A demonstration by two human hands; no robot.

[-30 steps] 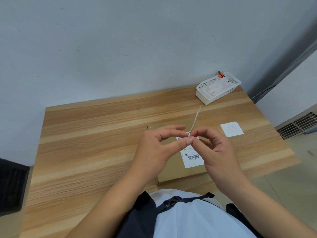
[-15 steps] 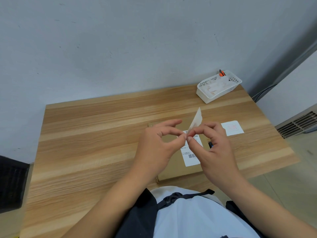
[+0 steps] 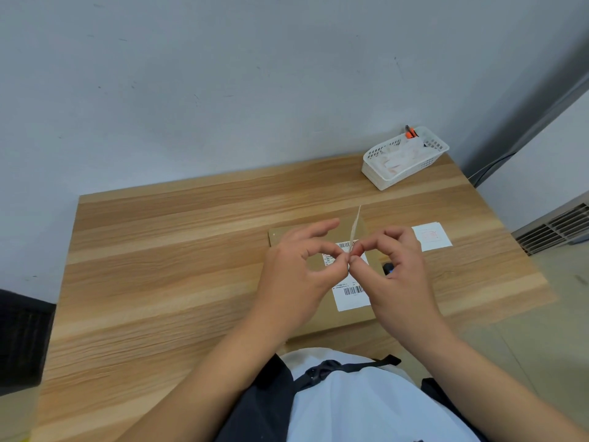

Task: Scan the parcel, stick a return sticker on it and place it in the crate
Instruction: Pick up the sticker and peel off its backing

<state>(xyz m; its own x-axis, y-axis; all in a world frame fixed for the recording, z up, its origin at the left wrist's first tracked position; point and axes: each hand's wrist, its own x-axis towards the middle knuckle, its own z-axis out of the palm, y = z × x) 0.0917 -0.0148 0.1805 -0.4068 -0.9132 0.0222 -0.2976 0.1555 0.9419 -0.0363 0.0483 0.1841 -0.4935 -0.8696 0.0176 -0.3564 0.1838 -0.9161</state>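
While the return sticker (image 3: pixel 354 229) was pinched at its bottom edge, the fingertips (image 3: pixel 343 256) of the left hand (image 3: pixel 296 275) and those of the right hand (image 3: pixel 398 279) were pressed together on it from both sides. The thumb and first finger of each hand were closed on the small sheet, and the other fingers were curled loosely or spread out. It looked as if the sticker was being picked away from its backing, but that could not be told for sure.

The sticker was held on its edge, so only a thin strip of it was seen. Its long side pointed up and away from the fingers, toward the wall. Both hands were equally near to it.

Just under the hands, the brown parcel (image 3: pixel 322 311) lay flat on the wooden table (image 3: pixel 159 282), with its white barcode label (image 3: pixel 352 296) facing up. So the sticker was above the parcel and would have to be turned flat and brought down.

A second white sticker sheet (image 3: pixel 432 236) lay on the table to the right of the parcel. A white basket (image 3: pixel 404 159) stood well apart at the far right corner. No crate could be surely made out.
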